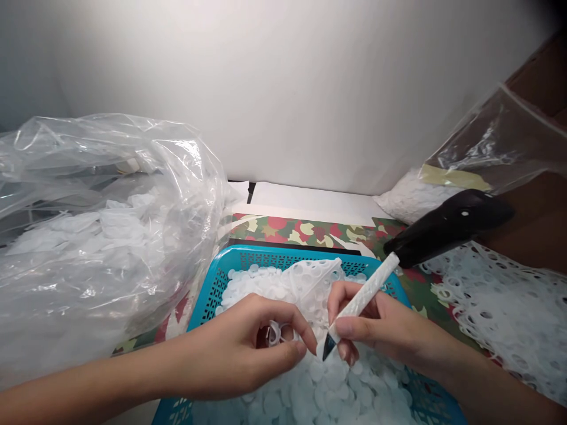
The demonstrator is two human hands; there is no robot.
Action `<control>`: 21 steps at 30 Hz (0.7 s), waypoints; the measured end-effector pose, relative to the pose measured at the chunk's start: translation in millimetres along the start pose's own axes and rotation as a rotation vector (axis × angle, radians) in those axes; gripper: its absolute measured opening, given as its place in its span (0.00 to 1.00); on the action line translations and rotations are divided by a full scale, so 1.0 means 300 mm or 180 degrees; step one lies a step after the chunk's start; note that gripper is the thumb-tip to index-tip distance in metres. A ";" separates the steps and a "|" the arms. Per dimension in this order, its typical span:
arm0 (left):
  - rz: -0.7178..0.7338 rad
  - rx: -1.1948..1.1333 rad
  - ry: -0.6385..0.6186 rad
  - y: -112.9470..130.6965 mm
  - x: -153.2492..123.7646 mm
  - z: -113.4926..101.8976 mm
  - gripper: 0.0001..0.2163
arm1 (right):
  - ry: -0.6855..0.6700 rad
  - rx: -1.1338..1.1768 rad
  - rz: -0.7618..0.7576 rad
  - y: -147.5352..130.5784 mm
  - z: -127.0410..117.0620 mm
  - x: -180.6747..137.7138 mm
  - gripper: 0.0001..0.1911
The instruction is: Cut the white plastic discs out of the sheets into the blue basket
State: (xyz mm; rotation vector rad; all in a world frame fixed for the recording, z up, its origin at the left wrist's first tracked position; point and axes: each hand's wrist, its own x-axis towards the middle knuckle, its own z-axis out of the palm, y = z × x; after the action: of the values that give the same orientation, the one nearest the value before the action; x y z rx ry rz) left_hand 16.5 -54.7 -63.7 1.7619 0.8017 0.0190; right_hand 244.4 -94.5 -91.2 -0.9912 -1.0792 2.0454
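Observation:
My left hand is curled over a blue plastic basket, its fingers pinching a small piece of white perforated sheet. My right hand grips a white-handled pen-like tool with a dark pointed tip, held like a pencil. The tip sits right beside the fingers of my left hand. The basket is heaped with small white round discs. A strip of white sheet full of round holes rises from the pile behind my hands.
A big crumpled clear plastic bag with white material fills the left. To the right lie punched white sheets, a black handle-shaped object and another clear bag with white discs. A camouflage-patterned mat covers the table before a white wall.

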 end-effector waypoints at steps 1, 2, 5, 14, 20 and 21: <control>-0.0013 -0.0044 0.0042 -0.002 0.001 0.001 0.11 | -0.0006 0.0007 -0.0009 0.000 0.000 0.000 0.03; -0.0040 -0.0113 0.0065 -0.003 0.003 0.000 0.11 | -0.0004 -0.0004 -0.0024 0.000 0.000 0.000 0.03; -0.0158 -0.0402 0.0150 -0.005 0.007 -0.009 0.11 | 0.0066 -0.0125 -0.0125 0.002 0.001 0.002 0.03; 0.0114 -0.0972 0.0636 -0.032 0.017 -0.016 0.11 | 0.0445 -0.0393 -0.0349 -0.004 0.002 0.007 0.06; 0.0201 -0.1197 0.0862 -0.067 0.026 0.001 0.13 | 0.0435 -0.0236 -0.0210 -0.015 0.009 0.002 0.08; 0.0199 -0.1207 0.0858 -0.070 0.027 0.001 0.13 | 0.0455 -0.0232 -0.0181 -0.017 0.012 0.002 0.08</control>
State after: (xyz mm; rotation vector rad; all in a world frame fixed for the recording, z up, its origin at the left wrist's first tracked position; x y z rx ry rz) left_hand 12.3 -48.3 -84.9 1.4381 0.8709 0.4314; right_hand 242.1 -93.1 -85.6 -1.1125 -1.1002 1.8713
